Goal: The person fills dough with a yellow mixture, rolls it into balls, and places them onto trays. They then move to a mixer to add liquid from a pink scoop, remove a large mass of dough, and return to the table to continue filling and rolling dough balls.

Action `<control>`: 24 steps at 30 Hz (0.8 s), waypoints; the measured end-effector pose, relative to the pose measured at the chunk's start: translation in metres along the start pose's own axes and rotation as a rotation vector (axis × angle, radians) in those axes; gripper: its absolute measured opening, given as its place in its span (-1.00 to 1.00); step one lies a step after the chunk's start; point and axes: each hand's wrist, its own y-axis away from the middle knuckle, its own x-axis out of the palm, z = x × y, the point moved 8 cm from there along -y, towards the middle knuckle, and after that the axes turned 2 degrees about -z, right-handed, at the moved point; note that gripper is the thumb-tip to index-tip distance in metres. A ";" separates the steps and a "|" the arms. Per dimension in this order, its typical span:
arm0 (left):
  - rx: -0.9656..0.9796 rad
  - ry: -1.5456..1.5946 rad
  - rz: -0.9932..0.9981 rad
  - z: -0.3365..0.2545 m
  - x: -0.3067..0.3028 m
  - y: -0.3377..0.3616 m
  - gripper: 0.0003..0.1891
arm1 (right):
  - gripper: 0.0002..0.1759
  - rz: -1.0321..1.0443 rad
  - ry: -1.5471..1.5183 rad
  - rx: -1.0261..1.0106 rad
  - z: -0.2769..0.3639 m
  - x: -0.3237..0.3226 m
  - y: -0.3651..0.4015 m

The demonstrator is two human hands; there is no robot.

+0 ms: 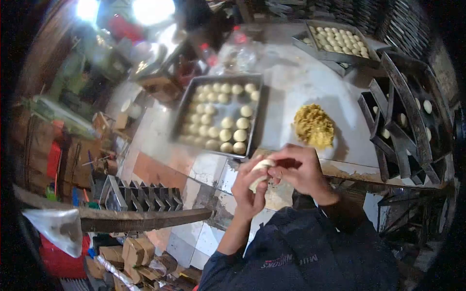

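Observation:
Close in front of my body, my left hand (250,186) curls around a pale piece of dough (262,173). The fingers of my right hand (297,169) pinch at the dough's edge from the other side. Just beyond my right hand, a crumbly yellow mound of filling (313,125) lies on the white tabletop (279,92). Past my left hand is a metal tray (258,104) with many round dough balls (226,136) in rows, with a bare patch in its middle. What lies inside the held dough is hidden by my fingers.
Another tray of dough balls (342,41) sits at the far right. Long metal tins (395,121) are piled on the right, some with dough pieces inside. Bottles with red caps (240,46) stand at the back. More metal tins (141,194) rest on a wooden beam (145,219) at left.

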 end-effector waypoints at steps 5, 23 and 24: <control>-0.096 -0.561 -0.079 -0.050 -0.042 0.031 -0.54 | -0.64 0.041 0.601 -0.376 0.043 0.077 0.048; -0.065 0.362 -0.243 -0.078 0.074 -0.003 -0.12 | -0.61 -0.237 0.650 -0.632 0.112 -0.037 0.109; -0.130 0.500 -0.220 -0.087 0.104 -0.012 0.03 | -0.63 -0.243 0.667 -0.761 0.117 -0.057 0.121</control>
